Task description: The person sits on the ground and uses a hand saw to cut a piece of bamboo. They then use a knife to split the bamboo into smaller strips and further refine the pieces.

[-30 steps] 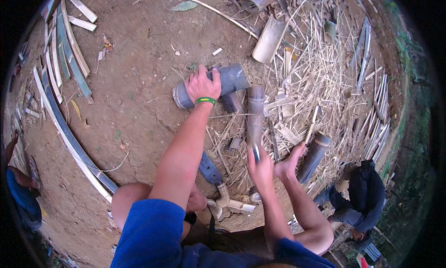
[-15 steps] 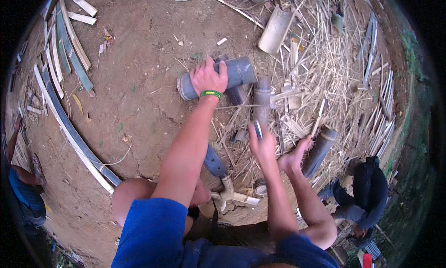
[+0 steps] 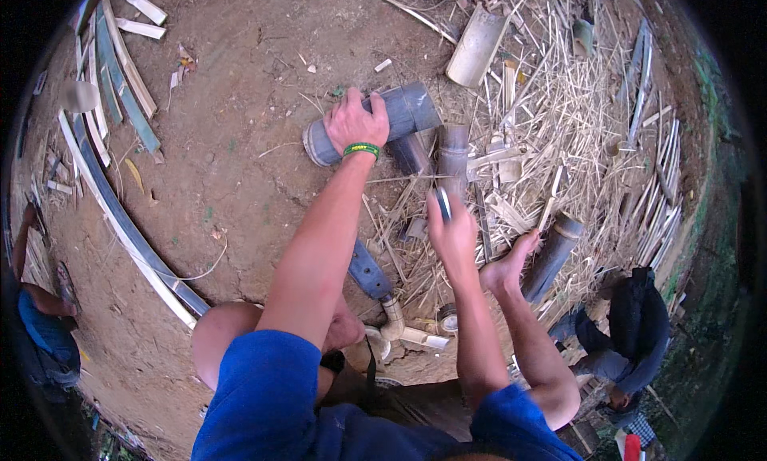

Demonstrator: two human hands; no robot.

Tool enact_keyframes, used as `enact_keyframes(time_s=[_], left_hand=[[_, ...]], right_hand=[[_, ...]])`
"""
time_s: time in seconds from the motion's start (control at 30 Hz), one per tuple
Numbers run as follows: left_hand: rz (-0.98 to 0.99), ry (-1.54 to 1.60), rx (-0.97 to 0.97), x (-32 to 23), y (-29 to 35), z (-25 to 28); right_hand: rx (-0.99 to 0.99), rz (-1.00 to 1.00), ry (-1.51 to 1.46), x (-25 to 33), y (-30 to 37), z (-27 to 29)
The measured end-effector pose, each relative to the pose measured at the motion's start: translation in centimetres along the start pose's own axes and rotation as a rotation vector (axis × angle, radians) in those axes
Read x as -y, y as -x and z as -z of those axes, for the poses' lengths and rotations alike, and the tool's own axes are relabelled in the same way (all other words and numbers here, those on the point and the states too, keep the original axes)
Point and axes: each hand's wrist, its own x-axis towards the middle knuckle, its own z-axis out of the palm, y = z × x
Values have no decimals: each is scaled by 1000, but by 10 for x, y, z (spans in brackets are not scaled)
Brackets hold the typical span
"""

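Note:
My left hand [image 3: 355, 124] is wrapped over a thick grey bamboo section [image 3: 411, 109], its fingers closed on the upper side. The section lies at a slant across a darker brown bamboo piece [image 3: 409, 155] on the ground. Right of it, my right hand [image 3: 453, 233] is closed in a fist around a tool [image 3: 444, 204]. Only a dark, pale-edged end of that tool shows above the fist; its kind I cannot make out. Just beyond the fist is a narrower brown bamboo tube [image 3: 453, 153]. Whether the fist touches this tube I cannot tell.
Pale shavings and strips [image 3: 551, 117] spread over the right side. A bamboo tube [image 3: 553, 253] rests beside my bare foot [image 3: 511, 265]. Long split bamboo strips [image 3: 120, 205] curve along the left. Other people [image 3: 631, 325] are at the lower right and left edges.
Both my hands have shifted slightly farther away from me. The bamboo section under my left hand has moved a little the same way; both grips stay closed.

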Motion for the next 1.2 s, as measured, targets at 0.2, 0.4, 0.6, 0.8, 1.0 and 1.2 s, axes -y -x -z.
enact_keyframes(time_s=[0.2,0.4,0.6,0.8,1.0,1.2], left_hand=[[-65,2,56,-7,16,-1],[74,-74,235,-10,6,12],[-57,113,80,-6,10,12],[-122,151,-47,-5,23,13],[16,126,38,-7,9,19],[-72,143,19,-7,19,16]], right_hand=[[154,-112,35,-6,-7,15],[5,-30,-126,-29,49,16],[55,1,32,15,-46,-25],[32,30,-115,-51,68,9],[104,0,19,-6,-26,-14],[79,21,-34,-55,23,-6]])
